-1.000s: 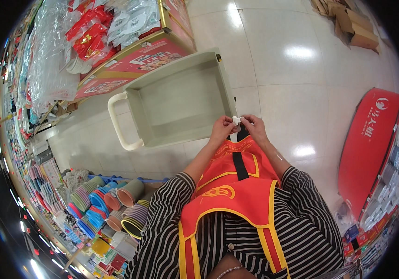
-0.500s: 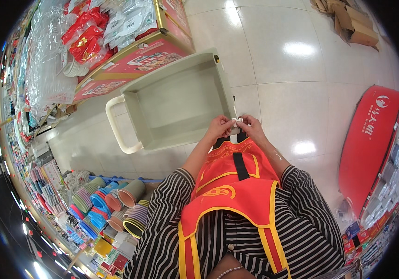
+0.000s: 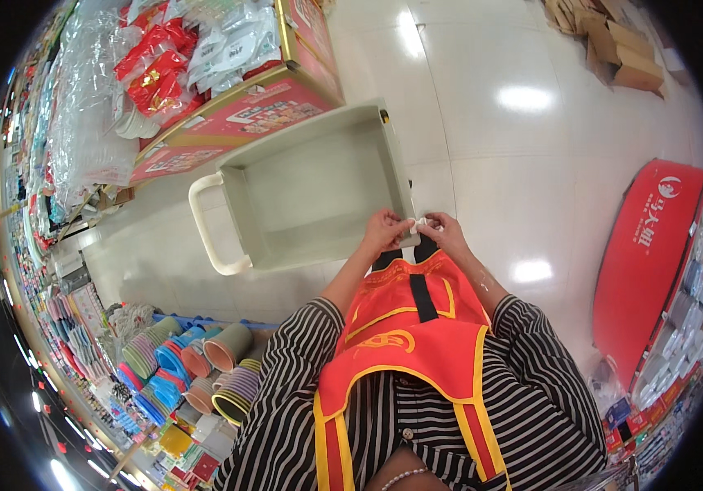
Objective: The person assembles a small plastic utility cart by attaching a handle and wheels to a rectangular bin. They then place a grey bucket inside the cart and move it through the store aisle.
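Display box [image 3: 241, 110]: red and gold carton, upper left, beside the grey cart.
Packets [image 3: 155, 69]: red and white bags heaped in that box.
Clear bags [image 3: 81, 123]: transparent wrapped goods, far left.
Cardboard boxes [image 3: 613, 49]: brown, on floor, top right.
Sign [image 3: 646, 254]: red rounded panel, white mark, right edge.

You are looking at a bright, evenly lit scene. Overhead lamps leave hard white glare patches on the glossy floor [image 3: 523, 98], and shadows are faint and soft. The fisheye bends straight edges, such as the bin [image 3: 310, 192] rims, and crushes the shelves [image 3: 48, 270] at the left into the black rim. The centre is sharp; the edges blur and smear.
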Motion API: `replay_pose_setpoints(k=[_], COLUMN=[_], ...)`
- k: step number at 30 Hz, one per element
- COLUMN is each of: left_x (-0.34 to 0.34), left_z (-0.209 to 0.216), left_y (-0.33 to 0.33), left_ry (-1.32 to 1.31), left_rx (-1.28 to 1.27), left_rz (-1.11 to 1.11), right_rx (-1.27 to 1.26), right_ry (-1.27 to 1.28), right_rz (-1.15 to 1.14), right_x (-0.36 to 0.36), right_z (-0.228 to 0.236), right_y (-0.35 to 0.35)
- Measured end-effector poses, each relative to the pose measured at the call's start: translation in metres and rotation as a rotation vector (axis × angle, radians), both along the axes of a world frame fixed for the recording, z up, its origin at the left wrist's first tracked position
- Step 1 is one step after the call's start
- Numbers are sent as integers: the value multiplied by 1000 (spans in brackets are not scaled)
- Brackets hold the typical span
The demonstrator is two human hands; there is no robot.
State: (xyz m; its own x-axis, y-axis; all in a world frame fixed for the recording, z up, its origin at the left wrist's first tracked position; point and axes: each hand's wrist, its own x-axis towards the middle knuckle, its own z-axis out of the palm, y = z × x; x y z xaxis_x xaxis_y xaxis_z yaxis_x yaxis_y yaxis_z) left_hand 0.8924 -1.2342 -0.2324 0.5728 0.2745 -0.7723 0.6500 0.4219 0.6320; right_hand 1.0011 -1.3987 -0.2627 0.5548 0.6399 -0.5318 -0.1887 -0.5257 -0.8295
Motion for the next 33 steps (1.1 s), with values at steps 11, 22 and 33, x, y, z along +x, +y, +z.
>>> replay_pose_setpoints(k=[11, 22, 33], left_x=[-3, 35, 54], left_z=[69, 105, 118], left_y=[27, 8, 32], left_ry=[-92, -504, -394], left_rx=[99, 16, -13], left_rz=[-13, 109, 412], right_rx=[398, 443, 407], right_ry=[646, 121, 378], right_rz=[-543, -233, -85], right_x=[30, 21, 70], right_z=[64, 146, 132], right_y=[31, 67, 100])
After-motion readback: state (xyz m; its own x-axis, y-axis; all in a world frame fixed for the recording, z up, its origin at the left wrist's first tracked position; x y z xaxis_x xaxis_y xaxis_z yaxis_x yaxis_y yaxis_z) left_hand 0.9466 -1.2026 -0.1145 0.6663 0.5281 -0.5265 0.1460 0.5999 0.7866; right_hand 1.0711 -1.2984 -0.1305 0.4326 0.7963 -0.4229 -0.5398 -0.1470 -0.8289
